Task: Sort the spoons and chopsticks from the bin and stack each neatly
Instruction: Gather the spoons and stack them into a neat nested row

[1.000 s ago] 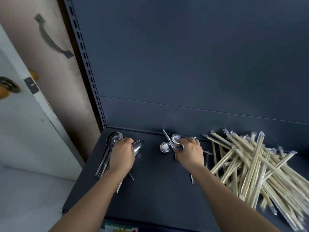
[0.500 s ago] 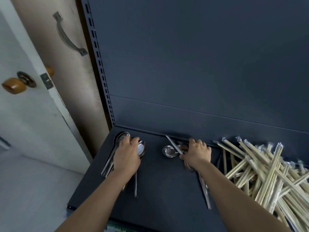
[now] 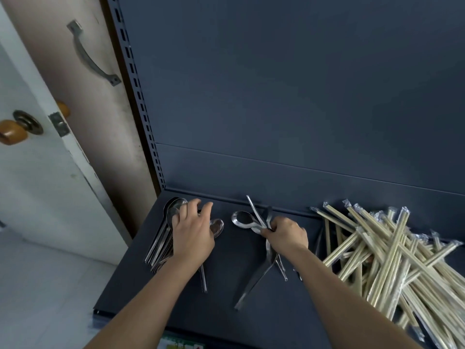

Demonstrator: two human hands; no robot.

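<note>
Left hand point(image 3: 192, 233) is palm down, wrist straight, its forearm running in from about 7 o'clock. The fingers are spread and lightly bent, reaching toward 12 o'clock over the bowls of the spoon stack point(image 3: 162, 238), and they are closed round nothing I can make out. That stack lies at the hand's 9 o'clock, bowls to the back and handles fanned toward the front edge. A single spoon point(image 3: 217, 226) peeks out at the hand's 2 o'clock, bowl just beside the thumb, its handle passing under the palm and out by the wrist toward 6 o'clock. Over to the right hand point(image 3: 285, 234): knuckles up, fingers curled tight, clamped on a bunch of spoons point(image 3: 241, 219). One bowl juts out toward 10 o'clock, thin handles poke up toward 11, and more handles trail down toward 7 onto the dark shelf point(image 3: 226, 313). Its forearm comes in from about 5 o'clock. The two hands are apart, bare shelf between them. At the right hand's 3 o'clock lies the heap of wrapped chopsticks point(image 3: 390, 253), crisscrossed and loose against the back panel point(image 3: 276, 96). Far out at 9 o'clock stands a white door point(image 3: 37, 185) with a brown knob point(image 3: 11, 132).
</note>
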